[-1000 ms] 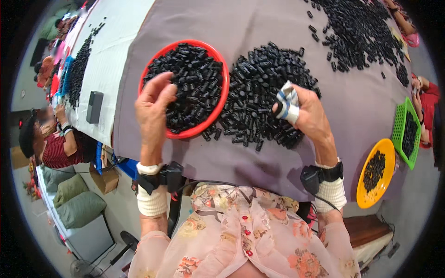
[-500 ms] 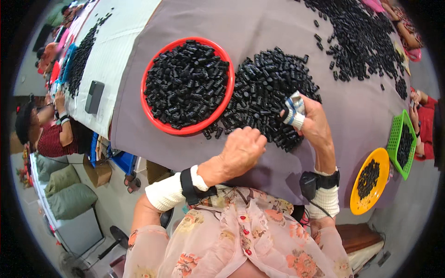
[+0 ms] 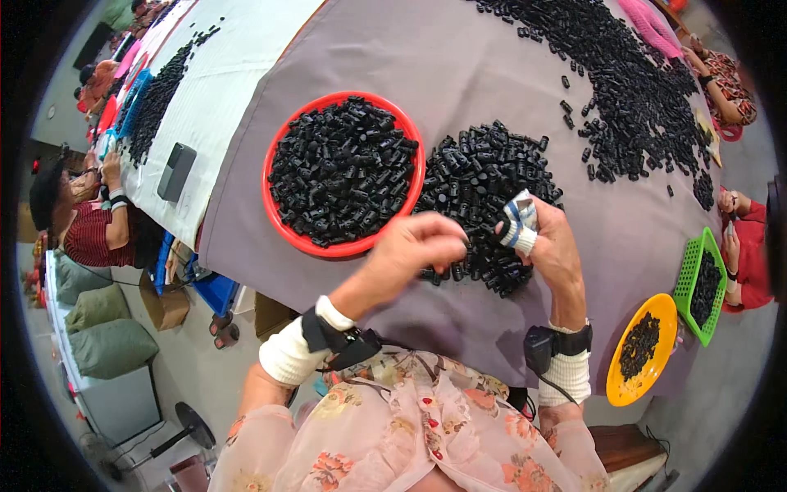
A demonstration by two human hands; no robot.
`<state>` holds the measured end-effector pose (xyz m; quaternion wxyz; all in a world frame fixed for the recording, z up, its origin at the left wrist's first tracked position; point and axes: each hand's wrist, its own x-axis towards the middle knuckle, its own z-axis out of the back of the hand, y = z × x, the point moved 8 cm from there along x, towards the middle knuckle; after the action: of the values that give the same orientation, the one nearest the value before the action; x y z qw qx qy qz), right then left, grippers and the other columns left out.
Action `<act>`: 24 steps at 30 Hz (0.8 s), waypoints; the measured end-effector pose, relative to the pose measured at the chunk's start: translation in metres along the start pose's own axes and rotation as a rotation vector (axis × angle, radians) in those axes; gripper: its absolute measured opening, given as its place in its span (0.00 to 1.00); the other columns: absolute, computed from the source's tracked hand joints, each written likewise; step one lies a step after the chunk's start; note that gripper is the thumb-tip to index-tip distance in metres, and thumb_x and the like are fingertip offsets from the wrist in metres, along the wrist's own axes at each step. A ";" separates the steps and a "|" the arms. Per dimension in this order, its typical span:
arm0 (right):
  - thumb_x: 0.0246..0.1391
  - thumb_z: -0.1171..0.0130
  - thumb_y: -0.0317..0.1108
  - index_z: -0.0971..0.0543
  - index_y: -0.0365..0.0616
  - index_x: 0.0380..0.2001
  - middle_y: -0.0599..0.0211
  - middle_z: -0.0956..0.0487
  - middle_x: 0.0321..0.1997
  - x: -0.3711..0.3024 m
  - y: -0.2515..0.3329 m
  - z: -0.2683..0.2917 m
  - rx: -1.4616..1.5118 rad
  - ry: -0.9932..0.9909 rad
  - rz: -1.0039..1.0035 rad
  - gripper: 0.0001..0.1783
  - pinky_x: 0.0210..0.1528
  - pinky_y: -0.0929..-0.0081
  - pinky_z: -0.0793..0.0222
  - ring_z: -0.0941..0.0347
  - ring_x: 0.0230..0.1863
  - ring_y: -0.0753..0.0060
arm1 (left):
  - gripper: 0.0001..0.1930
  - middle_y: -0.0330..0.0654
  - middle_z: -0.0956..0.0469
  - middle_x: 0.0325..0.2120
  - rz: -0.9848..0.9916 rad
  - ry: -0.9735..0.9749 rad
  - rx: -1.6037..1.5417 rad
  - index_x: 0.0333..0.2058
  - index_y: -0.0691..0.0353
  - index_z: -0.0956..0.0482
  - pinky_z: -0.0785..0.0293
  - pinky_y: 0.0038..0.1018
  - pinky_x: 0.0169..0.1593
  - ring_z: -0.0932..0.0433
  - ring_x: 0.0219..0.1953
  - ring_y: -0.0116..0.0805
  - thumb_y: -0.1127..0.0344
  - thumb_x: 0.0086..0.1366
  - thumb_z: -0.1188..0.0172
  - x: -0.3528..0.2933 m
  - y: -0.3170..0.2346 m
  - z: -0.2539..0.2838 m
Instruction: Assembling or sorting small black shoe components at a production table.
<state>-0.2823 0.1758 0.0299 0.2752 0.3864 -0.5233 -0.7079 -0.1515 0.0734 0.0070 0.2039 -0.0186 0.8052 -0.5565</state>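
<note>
A heap of small black cylindrical pieces [image 3: 479, 176] lies on the grey-covered table beside a round red basin [image 3: 269, 176] filled with similar pieces. My left hand [image 3: 406, 254] is between the basin's near right rim and the heap, its fingers bent and blurred; what they hold, if anything, I cannot see. Over the heap's right side is my right hand [image 3: 557, 246], its fingers curled closed. A white and blue striped cloth wrap [image 3: 519, 221] covers one of its digits. Whatever lies in its grip is hidden.
A larger spread of black pieces [image 3: 623, 107] covers the far right. An orange plate [image 3: 619, 385] and a green basket [image 3: 682, 283] hold small black pieces at the right edge. A dark box [image 3: 176, 172] stands on the white-covered table at left. Other people sit around.
My left hand has moved slightly left toward the basin, and its fingers have loosened from a tighter curl. My right hand keeps its grip over the heap. The whole view has shifted slightly.
</note>
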 end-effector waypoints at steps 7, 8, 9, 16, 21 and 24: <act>0.40 0.32 0.38 0.28 0.41 0.28 0.74 0.31 0.19 0.020 0.053 -0.032 -0.166 0.127 0.266 0.17 0.26 0.80 0.40 0.40 0.22 0.82 | 0.09 0.41 0.25 0.31 -0.110 0.064 -0.782 0.40 0.63 0.27 0.28 0.28 0.37 0.27 0.30 0.27 0.68 0.63 0.48 0.012 -0.034 0.012; 0.39 0.32 0.39 0.28 0.40 0.28 0.72 0.30 0.19 0.022 0.058 -0.036 -0.199 0.129 0.284 0.18 0.25 0.79 0.40 0.39 0.21 0.81 | 0.09 0.41 0.25 0.31 -0.146 0.089 -0.792 0.40 0.63 0.27 0.28 0.28 0.37 0.27 0.30 0.27 0.68 0.63 0.48 0.012 -0.040 0.010; 0.39 0.32 0.39 0.28 0.40 0.28 0.72 0.30 0.19 0.025 0.060 -0.039 -0.203 0.132 0.287 0.18 0.25 0.79 0.40 0.39 0.21 0.81 | 0.09 0.41 0.25 0.31 -0.151 0.088 -0.794 0.40 0.63 0.27 0.28 0.28 0.37 0.27 0.30 0.27 0.68 0.63 0.48 0.012 -0.043 0.010; 0.39 0.33 0.38 0.28 0.40 0.28 0.69 0.28 0.19 0.034 0.079 -0.046 -0.191 0.182 0.322 0.18 0.25 0.78 0.39 0.38 0.21 0.79 | 0.11 0.37 0.26 0.30 -0.139 0.012 -0.757 0.44 0.63 0.28 0.29 0.22 0.39 0.28 0.31 0.22 0.68 0.63 0.47 0.011 -0.050 0.011; 0.40 0.33 0.39 0.28 0.40 0.28 0.71 0.30 0.19 0.041 0.079 -0.047 -0.280 0.194 0.306 0.18 0.26 0.78 0.39 0.39 0.21 0.80 | 0.12 0.35 0.25 0.31 -0.173 -0.035 -0.673 0.44 0.65 0.28 0.29 0.20 0.39 0.28 0.31 0.21 0.68 0.63 0.46 0.013 -0.053 0.014; 0.41 0.34 0.38 0.29 0.40 0.28 0.72 0.31 0.18 0.042 0.077 -0.047 -0.208 0.188 0.283 0.17 0.25 0.79 0.40 0.40 0.22 0.81 | 0.12 0.36 0.25 0.32 -0.188 -0.048 -0.637 0.44 0.65 0.28 0.29 0.21 0.41 0.28 0.33 0.21 0.69 0.63 0.47 0.012 -0.056 0.015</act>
<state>-0.2671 0.0947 0.0853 0.4580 0.3429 -0.4684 -0.6733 -0.1681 0.0358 0.0498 0.1545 -0.1688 0.9284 -0.2927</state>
